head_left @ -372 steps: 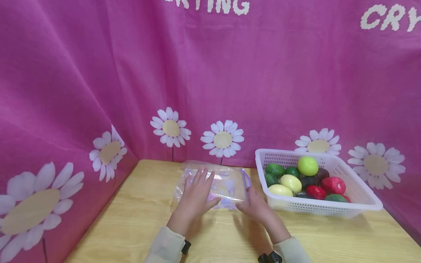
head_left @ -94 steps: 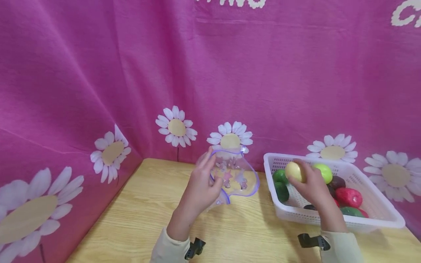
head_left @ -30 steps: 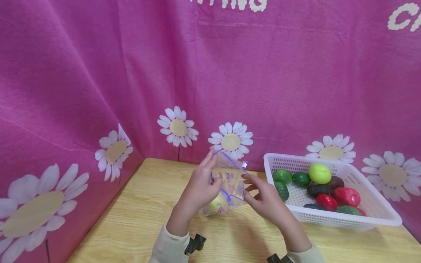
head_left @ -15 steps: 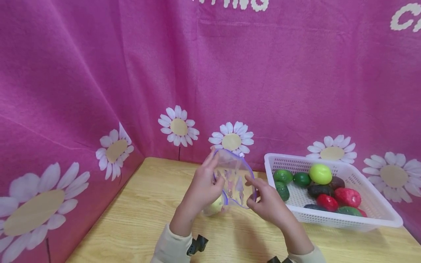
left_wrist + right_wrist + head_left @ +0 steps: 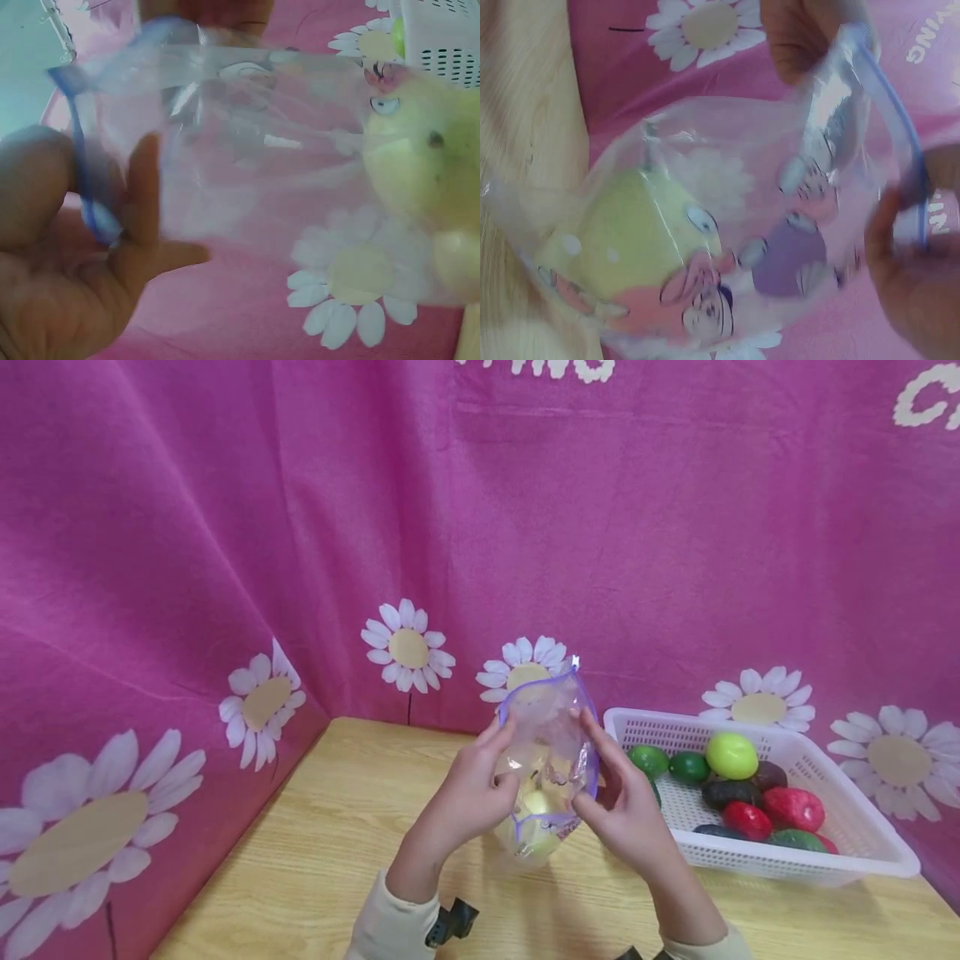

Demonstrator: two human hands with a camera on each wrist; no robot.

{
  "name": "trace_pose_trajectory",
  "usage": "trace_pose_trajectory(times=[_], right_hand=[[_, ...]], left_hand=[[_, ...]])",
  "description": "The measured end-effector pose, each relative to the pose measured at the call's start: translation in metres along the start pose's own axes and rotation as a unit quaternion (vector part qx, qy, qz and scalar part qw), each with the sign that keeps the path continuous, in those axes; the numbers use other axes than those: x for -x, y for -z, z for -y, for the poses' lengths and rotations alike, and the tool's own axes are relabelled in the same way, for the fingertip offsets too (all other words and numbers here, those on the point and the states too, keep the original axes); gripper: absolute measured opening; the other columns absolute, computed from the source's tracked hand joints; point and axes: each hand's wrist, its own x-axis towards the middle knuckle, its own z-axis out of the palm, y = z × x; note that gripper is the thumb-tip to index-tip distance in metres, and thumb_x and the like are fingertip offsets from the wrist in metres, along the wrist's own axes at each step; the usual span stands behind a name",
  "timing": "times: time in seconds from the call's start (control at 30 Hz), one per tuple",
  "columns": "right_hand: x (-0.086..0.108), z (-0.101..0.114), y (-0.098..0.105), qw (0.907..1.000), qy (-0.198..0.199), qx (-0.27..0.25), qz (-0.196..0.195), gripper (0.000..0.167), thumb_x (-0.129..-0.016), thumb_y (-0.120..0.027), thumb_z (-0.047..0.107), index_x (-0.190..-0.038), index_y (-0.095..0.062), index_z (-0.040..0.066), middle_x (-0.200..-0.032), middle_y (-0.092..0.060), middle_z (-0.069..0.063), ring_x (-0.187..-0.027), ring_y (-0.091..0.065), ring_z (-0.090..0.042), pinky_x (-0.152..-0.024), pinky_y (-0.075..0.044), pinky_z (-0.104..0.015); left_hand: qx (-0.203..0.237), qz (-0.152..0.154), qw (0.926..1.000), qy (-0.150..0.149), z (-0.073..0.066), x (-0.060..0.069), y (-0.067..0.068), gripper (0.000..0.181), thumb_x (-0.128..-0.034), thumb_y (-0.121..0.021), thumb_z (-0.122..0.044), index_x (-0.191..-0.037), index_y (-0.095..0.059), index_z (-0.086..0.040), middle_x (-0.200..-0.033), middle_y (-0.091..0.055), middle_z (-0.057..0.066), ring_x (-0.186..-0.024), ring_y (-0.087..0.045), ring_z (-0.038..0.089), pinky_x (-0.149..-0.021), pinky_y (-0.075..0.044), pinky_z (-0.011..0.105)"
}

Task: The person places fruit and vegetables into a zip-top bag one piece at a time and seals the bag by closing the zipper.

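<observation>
A person's left hand (image 5: 468, 789) and right hand (image 5: 626, 806) hold a clear plastic bag (image 5: 546, 714) by its purple-edged mouth, over the tabletop (image 5: 337, 827) and just to the left of a white basket (image 5: 765, 858). The left hand pinches the left side of the rim between thumb and fingers, and the right hand grips the opposite side, its thumb on the near part and its fingers reaching farther up. Between them the mouth gapes wide, facing up and toward the person. Low in the bag sits yellow fruit (image 5: 420, 142); the left wrist view suggests two pieces side by side. Whether the bag's bottom touches the tabletop is hard to tell. The step seems to be holding the bag open and letting the load settle, and it is best done with an even pull from both hands, since thin plastic may crease or slip if one side goes slack. A pinch right at the rim, with thumbs clear of the opening, should serve better than bunching the film. The white slider (image 5: 575, 662) at the far corner is best left free. A lime-green fruit (image 5: 731, 756) and red, green and dark pieces lie in the basket.
</observation>
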Motion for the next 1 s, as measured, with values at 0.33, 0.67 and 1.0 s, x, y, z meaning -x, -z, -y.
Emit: trace_pose_trajectory(times=[0.33, 0.67, 1.0], right_hand=[[0.001, 0.012, 0.000, 0.9927, 0.049, -0.033, -0.105, 0.090, -0.070, -0.046, -0.030, -0.154, -0.039, 0.001, -0.155, -0.045, -0.016, -0.125, -0.054, -0.013, -0.065, -0.053, -0.012], [0.006, 0.005, 0.008, 0.9900, -0.023, 0.130, 0.048, 0.062, -0.081, -0.063, -0.015, -0.142, -0.056, -0.003, -0.129, -0.059, -0.022, -0.085, -0.065, -0.018, -0.062, -0.059, -0.025], [0.001, 0.023, 0.028, 0.9861, 0.006, 0.119, -0.116, 0.066, -0.077, -0.060, -0.023, -0.139, -0.060, 0.001, -0.147, -0.054, -0.004, -0.072, -0.051, -0.003, -0.057, -0.045, -0.011]], left_hand=[[0.016, -0.042, 0.9977, -0.052, -0.011, 0.007, 0.000, 0.078, -0.0839, -0.048, 0.008, -0.159, -0.027, -0.004, -0.169, -0.013, -0.002, -0.046, -0.020, 0.000, -0.043, -0.028, 0.017], [-0.042, 0.043, 0.9982, 0.007, 0.008, -0.001, -0.010, 0.074, -0.0889, -0.049, 0.004, -0.159, -0.024, 0.000, -0.169, -0.009, 0.011, -0.048, -0.023, 0.005, -0.045, -0.032, 0.018], [-0.004, -0.063, 0.9971, -0.042, -0.011, 0.006, 0.001, 0.072, -0.0823, -0.052, 0.006, -0.153, -0.040, 0.001, -0.165, -0.029, -0.007, -0.043, -0.021, 0.001, -0.041, -0.028, 0.019]])
